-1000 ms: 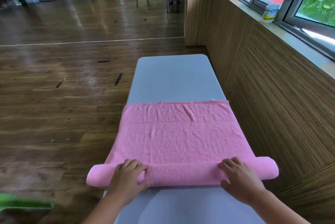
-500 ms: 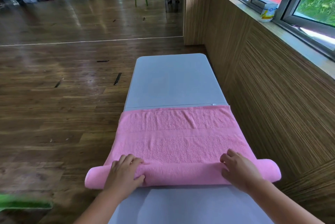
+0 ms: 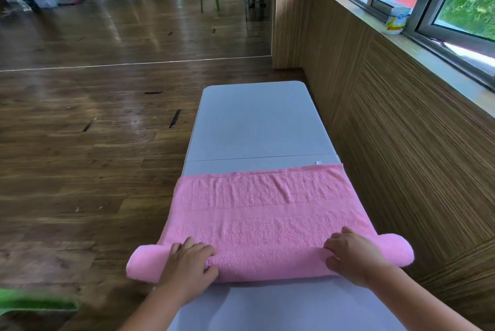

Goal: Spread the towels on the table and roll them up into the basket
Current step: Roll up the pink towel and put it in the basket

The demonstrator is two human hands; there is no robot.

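The pink towel (image 3: 267,210) is being rolled up on the table (image 3: 254,122). Its rolled near end is being gripped by the left hand (image 3: 187,263) and right hand (image 3: 353,258), fingers curled over it. The flat stretch beyond is not yet rolled, and placing it in the basket is judged not yet done.

Beyond the far edge of the pink terry towel (image 3: 267,213), the grey rectangular tabletop (image 3: 254,122) offers open reach. The brown wood-panelled wall (image 3: 407,170) runs close along the table's right side, crowding the towel roll's overhanging right end. To the left, the side opens onto dark wooden floor (image 3: 80,170).
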